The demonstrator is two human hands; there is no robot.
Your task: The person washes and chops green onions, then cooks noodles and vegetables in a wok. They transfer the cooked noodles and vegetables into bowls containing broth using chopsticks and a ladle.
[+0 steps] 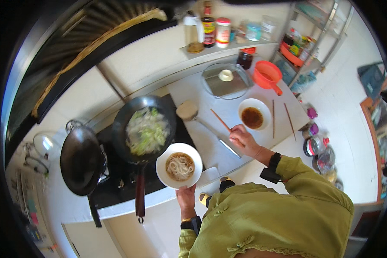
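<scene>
My left hand [186, 196] holds the rim of a white bowl [161, 174] from below. Pale noodles [180, 166] lie in brown broth inside it. The bowl is beside a deep dark pan [119, 142] containing chopped greens [150, 130] in steaming liquid. Above the counter, my right hand [242, 140] grips wooden chopsticks [220, 119]; whether one or two cannot be made out. Below that hand lies a long-handled skimmer [213, 132]. Just beyond it stands a second white bowl [267, 111] with dark brown liquid [252, 118]. Two more chopsticks [273, 119] rest to its right.
An empty black wok [80, 161] sits left on the black cooktop [119, 190]. A glass lid [225, 88] and a red plastic ladle [267, 74] lie at the counter's back. Bottles and jars [222, 32] line the wall shelf. Several jars [316, 145] stand right.
</scene>
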